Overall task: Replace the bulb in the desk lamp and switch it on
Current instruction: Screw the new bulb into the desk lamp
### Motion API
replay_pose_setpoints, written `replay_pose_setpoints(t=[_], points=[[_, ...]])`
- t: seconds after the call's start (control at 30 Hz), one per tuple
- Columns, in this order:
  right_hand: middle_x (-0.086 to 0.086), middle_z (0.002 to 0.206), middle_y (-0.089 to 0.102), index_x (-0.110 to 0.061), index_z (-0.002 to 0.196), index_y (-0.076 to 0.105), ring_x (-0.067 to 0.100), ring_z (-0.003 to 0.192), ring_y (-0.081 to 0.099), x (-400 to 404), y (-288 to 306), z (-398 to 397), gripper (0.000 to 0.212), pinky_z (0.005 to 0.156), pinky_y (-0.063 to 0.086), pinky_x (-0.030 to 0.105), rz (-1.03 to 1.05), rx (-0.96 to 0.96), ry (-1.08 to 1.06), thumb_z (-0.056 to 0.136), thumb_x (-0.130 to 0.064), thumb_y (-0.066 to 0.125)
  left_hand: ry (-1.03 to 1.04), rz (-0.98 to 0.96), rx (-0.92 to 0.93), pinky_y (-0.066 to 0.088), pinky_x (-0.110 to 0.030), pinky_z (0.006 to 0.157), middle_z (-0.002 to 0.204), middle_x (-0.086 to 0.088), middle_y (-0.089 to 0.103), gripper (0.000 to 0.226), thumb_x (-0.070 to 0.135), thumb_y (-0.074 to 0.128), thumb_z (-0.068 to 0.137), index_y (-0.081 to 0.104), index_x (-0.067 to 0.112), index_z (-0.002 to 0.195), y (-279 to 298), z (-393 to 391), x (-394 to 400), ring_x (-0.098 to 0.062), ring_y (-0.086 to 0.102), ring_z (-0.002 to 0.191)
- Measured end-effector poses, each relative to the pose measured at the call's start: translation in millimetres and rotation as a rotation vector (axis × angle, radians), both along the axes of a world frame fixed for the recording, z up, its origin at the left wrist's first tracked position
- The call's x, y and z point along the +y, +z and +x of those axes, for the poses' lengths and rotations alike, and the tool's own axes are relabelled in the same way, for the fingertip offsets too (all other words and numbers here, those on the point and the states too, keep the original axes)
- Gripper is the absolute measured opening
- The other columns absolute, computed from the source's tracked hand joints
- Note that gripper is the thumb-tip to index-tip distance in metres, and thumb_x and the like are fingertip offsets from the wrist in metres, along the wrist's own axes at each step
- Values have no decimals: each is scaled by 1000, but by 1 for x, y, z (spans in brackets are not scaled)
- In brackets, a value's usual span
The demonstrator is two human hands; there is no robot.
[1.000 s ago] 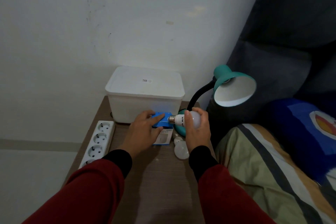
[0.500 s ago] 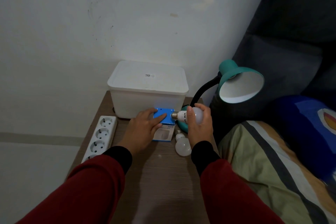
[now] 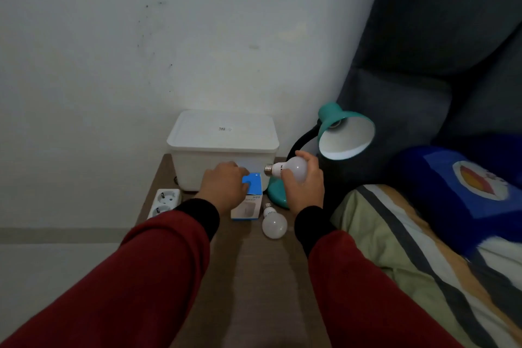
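A teal desk lamp (image 3: pixel 346 133) with a black gooseneck stands at the back right of the wooden table (image 3: pixel 254 277); its white shade interior faces me and the lamp is unlit. My right hand (image 3: pixel 305 186) grips a white bulb (image 3: pixel 293 172), held sideways with its metal screw base pointing left, just below the shade. My left hand (image 3: pixel 226 186) holds the blue and white bulb box (image 3: pixel 250 198) on the table. A second white bulb (image 3: pixel 274 223) lies on the table in front of the lamp's base.
A white lidded plastic box (image 3: pixel 223 147) sits against the wall behind my hands. A white power strip (image 3: pixel 163 202) lies at the table's left edge. A striped blanket (image 3: pixel 409 248) and a blue pillow (image 3: pixel 457 189) lie on the bed at right.
My right hand has lifted the bulb slightly up and to the right, away from the box and closer to the lampshade. My left hand stays on the box.
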State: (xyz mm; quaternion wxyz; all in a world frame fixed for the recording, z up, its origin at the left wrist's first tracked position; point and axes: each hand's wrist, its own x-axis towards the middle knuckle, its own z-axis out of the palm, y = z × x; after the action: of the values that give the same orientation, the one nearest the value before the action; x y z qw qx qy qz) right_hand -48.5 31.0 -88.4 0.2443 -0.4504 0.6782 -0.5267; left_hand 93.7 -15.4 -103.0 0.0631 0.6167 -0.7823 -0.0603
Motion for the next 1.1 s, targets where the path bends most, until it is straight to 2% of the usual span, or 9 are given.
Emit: replay_pose_setpoints(t=[0.13, 0.23, 0.4, 0.5, 0.63, 0.83, 0.93, 1.1], points=[[6, 126, 50, -25, 123, 52, 20, 106, 53, 15, 26, -12, 47, 92, 48, 31, -70, -32, -56, 78, -20, 66, -33, -77, 80, 44, -40, 99, 131, -6, 54, 40, 33, 50, 92, 51, 25, 131, 42, -17, 3, -25, 50, 123], [3, 125, 53, -27, 124, 51, 18, 109, 53, 25, 39, -28, 48, 91, 47, 29, -138, -52, -147, 78, -26, 66, -73, -156, 128, 44, -40, 97, 128, -6, 56, 39, 32, 49, 93, 51, 24, 131, 73, -37, 2, -26, 51, 121], [2, 125, 57, -29, 122, 50, 23, 111, 57, 27, 41, -57, 48, 94, 51, 41, -178, -133, -292, 78, -36, 68, -195, -217, 273, 45, -36, 97, 127, -10, 56, 41, 31, 49, 94, 49, 22, 134, 106, -78, -4, -27, 52, 118], [4, 123, 59, -27, 123, 50, 23, 111, 58, 19, 38, -70, 54, 95, 51, 42, -144, -196, -356, 75, -41, 72, -276, -217, 299, 43, -34, 97, 125, -11, 57, 42, 29, 51, 93, 48, 25, 134, 113, -104, -13, -26, 54, 115], [7, 123, 58, -25, 127, 48, 24, 111, 56, 2, 33, -81, 60, 97, 48, 39, -93, -231, -332, 74, -36, 75, -337, -210, 279, 39, -31, 100, 130, -10, 55, 45, 23, 54, 92, 47, 27, 136, 115, -126, -22, -25, 52, 119], [11, 132, 50, -21, 134, 44, 28, 117, 53, -23, 29, -86, 66, 99, 46, 35, -60, -213, -237, 74, -14, 70, -379, -201, 294, 33, -18, 102, 136, -7, 55, 44, 11, 55, 92, 52, 24, 133, 109, -133, -34, -21, 52, 123], [12, 136, 41, -17, 137, 42, 28, 121, 48, -30, 26, -85, 66, 101, 42, 33, -53, -189, -218, 77, -15, 69, -369, -215, 323, 32, -14, 101, 134, -8, 58, 41, 9, 57, 91, 56, 22, 130, 108, -133, -37, -20, 55, 122], [12, 131, 47, -11, 131, 48, 28, 116, 52, -39, 24, -83, 61, 99, 46, 38, -58, -248, -238, 78, -27, 73, -339, -212, 335, 33, -13, 100, 132, -8, 59, 40, 10, 57, 91, 56, 22, 129, 107, -134, -37, -20, 57, 119]])
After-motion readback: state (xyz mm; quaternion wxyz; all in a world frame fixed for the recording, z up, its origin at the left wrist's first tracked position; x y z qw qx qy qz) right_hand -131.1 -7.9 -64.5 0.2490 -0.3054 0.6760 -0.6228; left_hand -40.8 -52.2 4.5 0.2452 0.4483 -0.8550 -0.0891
